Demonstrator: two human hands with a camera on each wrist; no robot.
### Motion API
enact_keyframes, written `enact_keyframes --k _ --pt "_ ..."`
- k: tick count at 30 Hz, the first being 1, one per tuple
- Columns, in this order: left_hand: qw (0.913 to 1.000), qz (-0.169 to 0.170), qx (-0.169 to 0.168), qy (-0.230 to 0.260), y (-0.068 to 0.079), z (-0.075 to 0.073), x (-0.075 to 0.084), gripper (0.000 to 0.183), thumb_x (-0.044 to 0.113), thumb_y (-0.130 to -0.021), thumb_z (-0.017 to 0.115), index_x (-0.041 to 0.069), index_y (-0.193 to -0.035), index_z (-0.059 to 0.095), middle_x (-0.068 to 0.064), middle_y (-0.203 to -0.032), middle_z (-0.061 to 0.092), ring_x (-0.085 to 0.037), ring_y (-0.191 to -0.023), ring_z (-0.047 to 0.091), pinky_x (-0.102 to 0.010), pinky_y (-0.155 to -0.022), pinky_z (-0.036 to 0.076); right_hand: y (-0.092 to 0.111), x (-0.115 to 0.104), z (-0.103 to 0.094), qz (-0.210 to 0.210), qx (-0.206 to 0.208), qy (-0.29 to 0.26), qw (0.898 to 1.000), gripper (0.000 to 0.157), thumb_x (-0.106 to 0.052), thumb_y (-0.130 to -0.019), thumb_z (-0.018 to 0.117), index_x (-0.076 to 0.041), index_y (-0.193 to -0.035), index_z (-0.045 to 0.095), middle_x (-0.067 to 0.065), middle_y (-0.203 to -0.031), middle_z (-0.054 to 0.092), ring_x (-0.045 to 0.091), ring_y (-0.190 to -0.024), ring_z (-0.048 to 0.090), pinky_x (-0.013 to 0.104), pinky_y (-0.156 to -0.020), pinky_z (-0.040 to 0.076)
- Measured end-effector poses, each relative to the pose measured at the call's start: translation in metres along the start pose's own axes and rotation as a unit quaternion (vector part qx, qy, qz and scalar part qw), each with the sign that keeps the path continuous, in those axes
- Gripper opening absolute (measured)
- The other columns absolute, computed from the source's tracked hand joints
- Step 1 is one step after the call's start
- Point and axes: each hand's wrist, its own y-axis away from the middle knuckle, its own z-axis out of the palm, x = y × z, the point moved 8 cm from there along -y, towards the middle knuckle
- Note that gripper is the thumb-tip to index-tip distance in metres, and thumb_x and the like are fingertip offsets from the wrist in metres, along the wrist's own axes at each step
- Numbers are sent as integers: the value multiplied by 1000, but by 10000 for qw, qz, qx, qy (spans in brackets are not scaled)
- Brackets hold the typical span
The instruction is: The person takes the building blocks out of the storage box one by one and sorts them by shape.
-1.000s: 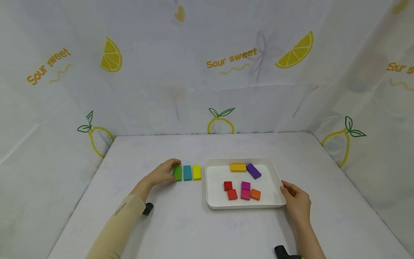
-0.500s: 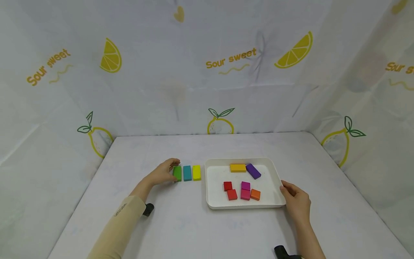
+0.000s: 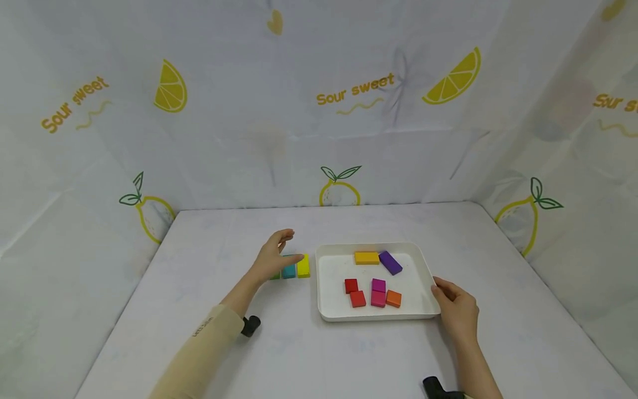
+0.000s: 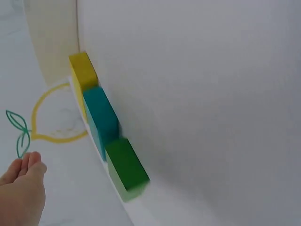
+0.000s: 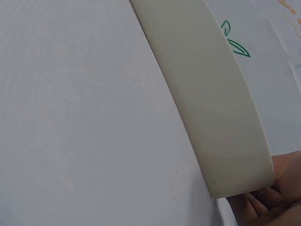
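White tabletop (image 3: 319,357) — behind it, lemon-printed backdrop (image 3: 299,116)

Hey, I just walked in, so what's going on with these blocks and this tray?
A person is working with coloured blocks at a white table. Their right hand grips the right edge of a white tray. Their left hand hovers, holding nothing, near a green block, a teal block and a yellow block, lined up left of the tray. Others, including a purple block, lie inside it.
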Motion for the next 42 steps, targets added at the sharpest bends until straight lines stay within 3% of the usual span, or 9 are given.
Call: enact_keyframes --k 5,6,10,14,19,22,28,33,42 --pt "9987 129 257 426 3 29 23 79 20 -85 78 0 -148 36 -17 -153 42 -32 -145 39 -43 -125 28 1 -2 1 -25 -39 7 10000 35 -24 -98 59 -7 -127 66 19 -126 68 -27 -75 41 -3 -64 41" --pt "9984 95 292 466 4 35 26 78 21 -85 78 0 -148 37 -17 -153 43 -31 -145 39 -43 -125 29 1 -2 1 -20 -49 7 10000 35 -24 -98 59 -6 -127 66 20 -126 68 -23 -78 49 -2 -64 41" --pt "9986 -42 343 401 1 61 39 77 26 -85 77 3 -147 38 -15 -151 45 -30 -143 42 -44 -123 34 1 -1 0 38 -33 67 10000 35 -24 -98 59 -7 -127 66 20 -126 68 -14 -83 54 -2 -63 42" --pt "9994 -173 238 193 -2 86 49 76 32 -86 75 5 -147 39 -13 -150 47 -32 -140 44 -48 -118 40 1 1 0 84 5 89 9999 35 -25 -98 61 -7 -127 67 20 -125 69 -14 -83 50 -2 -63 41" --pt "9997 -233 -43 -6 -3 111 62 75 34 -86 75 6 -147 40 -12 -149 48 -32 -138 46 -47 -115 44 0 3 1 121 -18 80 9999 35 -26 -98 61 -8 -127 67 19 -125 69 -9 -87 55 -2 -63 42" --pt "9996 -145 -180 -133 -6 121 73 75 35 -87 74 7 -147 40 -12 -149 48 -32 -137 47 -45 -113 46 0 3 1 117 -18 64 9999 35 -26 -98 60 -8 -127 67 20 -126 68 -7 -89 57 -2 -63 42" --pt "9989 211 -367 -189 -13 133 100 76 35 -87 75 6 -148 40 -13 -148 48 -31 -138 48 -45 -113 46 -1 1 1 107 -74 -41 9999 37 -26 -98 59 -7 -128 65 21 -127 67 -25 -75 43 -2 -64 42" --pt "9972 440 -460 -399 -21 141 120 75 38 -87 74 7 -147 40 -9 -148 50 -26 -137 48 -40 -114 45 -1 0 -1 97 -41 -48 9999 36 -26 -98 59 -7 -128 66 21 -127 67 -27 -74 41 -3 -64 41" --pt "9972 165 -675 -280 -42 169 122 67 36 -88 72 7 -143 47 -10 -144 55 -26 -134 53 -37 -109 49 -1 -2 -2 30 21 -54 10000 34 -23 -97 60 -7 -127 67 20 -124 69 -29 -74 41 -3 -65 40"
